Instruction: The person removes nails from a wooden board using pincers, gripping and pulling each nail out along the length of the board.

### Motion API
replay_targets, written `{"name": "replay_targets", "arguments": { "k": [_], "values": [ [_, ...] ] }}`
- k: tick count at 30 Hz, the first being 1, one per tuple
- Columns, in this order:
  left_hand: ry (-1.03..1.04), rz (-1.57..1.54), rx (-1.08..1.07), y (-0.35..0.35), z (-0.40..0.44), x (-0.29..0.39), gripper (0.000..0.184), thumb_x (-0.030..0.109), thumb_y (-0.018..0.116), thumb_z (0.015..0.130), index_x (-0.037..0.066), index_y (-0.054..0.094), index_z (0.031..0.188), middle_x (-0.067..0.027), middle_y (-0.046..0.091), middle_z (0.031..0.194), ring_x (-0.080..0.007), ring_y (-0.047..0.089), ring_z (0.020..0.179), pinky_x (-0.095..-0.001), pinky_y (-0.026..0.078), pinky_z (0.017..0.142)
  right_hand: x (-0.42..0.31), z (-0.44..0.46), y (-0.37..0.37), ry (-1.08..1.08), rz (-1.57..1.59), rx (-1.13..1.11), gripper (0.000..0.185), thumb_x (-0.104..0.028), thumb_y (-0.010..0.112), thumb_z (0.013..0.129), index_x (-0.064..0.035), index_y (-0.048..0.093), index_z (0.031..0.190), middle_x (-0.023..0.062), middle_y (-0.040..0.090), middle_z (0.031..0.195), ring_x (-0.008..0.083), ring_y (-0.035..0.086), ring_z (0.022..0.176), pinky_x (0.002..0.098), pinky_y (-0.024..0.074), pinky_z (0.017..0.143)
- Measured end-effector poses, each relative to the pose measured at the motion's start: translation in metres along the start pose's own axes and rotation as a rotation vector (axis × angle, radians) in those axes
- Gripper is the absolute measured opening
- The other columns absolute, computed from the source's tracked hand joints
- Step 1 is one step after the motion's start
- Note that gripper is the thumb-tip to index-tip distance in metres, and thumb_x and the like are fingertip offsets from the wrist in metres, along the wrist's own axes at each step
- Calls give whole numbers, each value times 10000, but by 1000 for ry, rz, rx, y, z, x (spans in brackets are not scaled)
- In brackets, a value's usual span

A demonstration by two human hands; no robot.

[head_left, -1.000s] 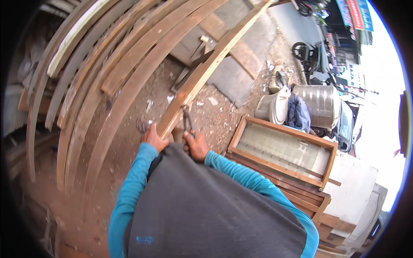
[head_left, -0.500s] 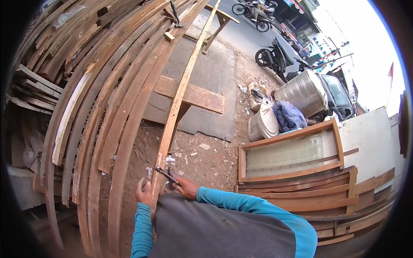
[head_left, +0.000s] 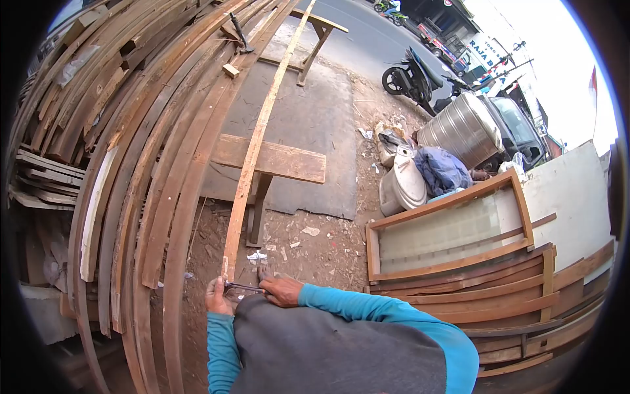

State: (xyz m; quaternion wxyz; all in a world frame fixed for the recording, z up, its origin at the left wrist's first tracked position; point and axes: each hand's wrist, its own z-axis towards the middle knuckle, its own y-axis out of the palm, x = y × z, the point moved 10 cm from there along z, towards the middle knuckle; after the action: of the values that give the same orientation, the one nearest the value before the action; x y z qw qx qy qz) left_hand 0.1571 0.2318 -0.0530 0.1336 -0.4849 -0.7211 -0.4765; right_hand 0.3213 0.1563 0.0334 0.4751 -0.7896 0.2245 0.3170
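Note:
A long, narrow wooden strip [head_left: 252, 154] runs away from me, resting across a low wooden bench [head_left: 295, 162] and a farther trestle [head_left: 318, 52]. My left hand [head_left: 218, 297] is closed at the strip's near end, its fingers partly hidden. In my right hand [head_left: 282, 290] is a dark metal tool [head_left: 244, 287] that looks like pincers. It lies crosswise, its head against the strip's near end beside my left fingers. The exact shape of its jaws is too small to make out.
Stacked old planks [head_left: 177, 164] fill the left side, with a hammer [head_left: 241, 34] and a small wood block [head_left: 230, 70] on top. At right are a framed glass panel [head_left: 446, 230], a white bucket [head_left: 401, 187] and a metal drum [head_left: 459, 131]. A motorbike [head_left: 413, 82] is parked by the road.
The tool has swung from slanting along the strip to lying crosswise at its near end. My left hand has come up to the tool's head. The view has shifted slightly.

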Motion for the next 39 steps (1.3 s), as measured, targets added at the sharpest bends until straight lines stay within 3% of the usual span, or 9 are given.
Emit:
{"name": "replay_targets", "arguments": {
  "k": [11, 17, 21, 23, 24, 25, 32, 36, 39],
  "values": [
    [103, -160, 123, -6, 34, 12, 189, 273, 667, 965, 146, 564, 1062, -37, 702, 1016, -147, 668, 854, -306, 582, 785, 68, -8, -33, 111, 449, -287, 358, -326, 496, 940, -25, 582, 1113, 172, 677, 1037, 308, 634, 1051, 425, 463, 942],
    [89, -33, 168, -39, 26, 38, 217, 244, 667, 963, 117, 586, 1119, -24, 664, 975, -116, 635, 822, -249, 557, 680, 133, -30, -50, 387, 889, 97, 320, -188, 493, 862, -4, 567, 1112, 122, 717, 994, 213, 709, 885, 360, 545, 787],
    [27, 22, 38, -59, 36, 35, 241, 194, 666, 948, 85, 579, 1145, -32, 654, 983, -134, 636, 826, -254, 566, 697, 145, -31, -30, 302, 815, 257, 287, -165, 505, 842, -10, 569, 1074, 121, 711, 908, 210, 715, 785, 366, 554, 720],
    [-62, -63, -45, -75, 40, 22, 194, 104, 591, 964, 47, 577, 1149, -60, 638, 1005, -161, 637, 867, -279, 587, 729, 145, -25, -8, 390, 905, 178, 397, -171, 488, 883, -36, 547, 1252, 83, 683, 932, 150, 677, 840, 321, 539, 760],
    [-112, -73, -33, -80, 40, 17, 197, 43, 568, 921, 49, 571, 1118, -65, 617, 974, -169, 615, 858, -274, 575, 718, 135, -27, -18, 377, 888, 299, 236, -161, 515, 832, -1, 602, 983, 123, 703, 847, 209, 708, 745, 353, 549, 687],
    [-97, -78, -20, -90, 40, 19, 197, 43, 568, 921, 49, 571, 1118, -65, 617, 974, -169, 615, 858, -274, 575, 718, 122, -26, -13, 366, 885, 282, 236, -161, 515, 832, -1, 602, 983, 123, 703, 847, 209, 708, 745, 353, 549, 687],
    [-255, 110, 57, -112, 53, -13, 241, 166, 550, 818, 41, 588, 1021, -32, 530, 765, -158, 513, 666, -291, 449, 566, 116, -43, 19, 564, 785, 212, 304, -244, 516, 871, -21, 665, 1015, 91, 716, 895, 203, 683, 853, 350, 509, 836],
    [-270, 294, 79, -118, 48, -18, 256, 206, 561, 830, 12, 625, 984, -20, 494, 721, -147, 497, 627, -284, 425, 540, 127, -50, 43, 695, 726, 120, 290, -261, 530, 860, -31, 683, 949, 94, 719, 891, 218, 679, 874, 355, 507, 838],
    [-213, 597, 44, -130, 68, -37, 357, 335, 566, 908, -5, 669, 943, -59, 595, 788, -152, 566, 707, -311, 462, 617, 122, -41, 24, 562, 632, 245, 304, -277, 548, 845, -35, 696, 953, 115, 716, 884, 238, 674, 869, 370, 506, 812]
  ]
}}
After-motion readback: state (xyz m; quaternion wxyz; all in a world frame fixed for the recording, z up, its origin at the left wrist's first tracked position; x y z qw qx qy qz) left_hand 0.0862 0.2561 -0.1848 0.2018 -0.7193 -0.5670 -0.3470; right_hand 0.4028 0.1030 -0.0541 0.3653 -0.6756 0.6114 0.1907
